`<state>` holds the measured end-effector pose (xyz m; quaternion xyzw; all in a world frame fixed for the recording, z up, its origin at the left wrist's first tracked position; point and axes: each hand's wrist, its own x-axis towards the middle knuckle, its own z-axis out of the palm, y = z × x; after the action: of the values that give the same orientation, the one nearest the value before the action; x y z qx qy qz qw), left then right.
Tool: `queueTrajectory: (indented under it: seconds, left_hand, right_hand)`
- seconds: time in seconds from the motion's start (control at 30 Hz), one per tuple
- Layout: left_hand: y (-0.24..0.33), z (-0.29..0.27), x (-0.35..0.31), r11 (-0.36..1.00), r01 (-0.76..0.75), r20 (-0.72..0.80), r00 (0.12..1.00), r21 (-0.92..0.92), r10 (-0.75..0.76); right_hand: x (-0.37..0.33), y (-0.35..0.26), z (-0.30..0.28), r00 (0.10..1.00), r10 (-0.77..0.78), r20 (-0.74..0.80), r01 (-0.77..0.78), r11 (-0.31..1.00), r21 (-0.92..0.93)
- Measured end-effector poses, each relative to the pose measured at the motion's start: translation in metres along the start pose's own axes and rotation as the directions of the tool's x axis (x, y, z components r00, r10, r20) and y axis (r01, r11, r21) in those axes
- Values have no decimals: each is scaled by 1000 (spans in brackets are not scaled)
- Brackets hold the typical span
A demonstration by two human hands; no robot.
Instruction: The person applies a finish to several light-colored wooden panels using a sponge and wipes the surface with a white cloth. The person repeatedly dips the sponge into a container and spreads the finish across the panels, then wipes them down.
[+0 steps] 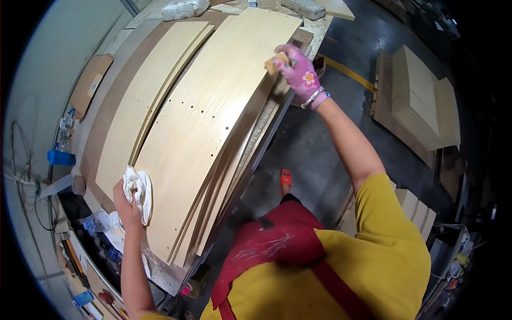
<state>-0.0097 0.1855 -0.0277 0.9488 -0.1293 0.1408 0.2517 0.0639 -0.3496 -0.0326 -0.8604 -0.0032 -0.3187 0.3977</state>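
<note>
My left hand (125,207), bare, is closed around a crumpled white cloth (143,198) at the near left edge of a long pale wooden panel (213,88). In a pink glove with a flower print, my right hand (303,73) grips a small yellowish-tan sponge-like block (273,64) at the panel's right edge, toward its far end. Several small dark holes dot the panel's face. More boards (216,213) are stacked unevenly beneath it. Left of it, with a narrow dark gap between, lies another stack of pale boards (152,74).
A brown sheet (114,90) lies under the left stack. White wrapped bundles (184,9) sit at the table's far end. Pale boards (418,96) are stacked on the floor at right. Bottles and a blue container (61,157) stand along the left side.
</note>
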Motion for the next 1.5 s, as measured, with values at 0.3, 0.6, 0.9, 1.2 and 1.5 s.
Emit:
queueTrajectory:
  seconds: [0.3, 0.6, 0.9, 1.2, 1.5]
  left_hand:
    - [-9, 9, -9, 998, 58, -67, 996, 12, -57]
    - [-5, 7, -8, 996, 89, -62, 994, -2, -88]
    - [-9, 10, -8, 997, 74, -88, 993, -17, -75]
    - [-10, 9, -7, 998, 63, -87, 994, -5, -63]
    - [-2, 7, -3, 999, 25, -88, 996, -31, -28]
  right_hand:
    - [-3, -11, -14, 981, -59, 186, 74, 994, -77]
    - [5, -24, -13, 950, -116, 289, 182, 960, -212]
    - [0, -31, -8, 930, -103, 354, 198, 950, -243]
    - [7, -29, -9, 894, -141, 424, 250, 945, -212]
    - [8, 5, -5, 988, -68, 141, 72, 997, -26]
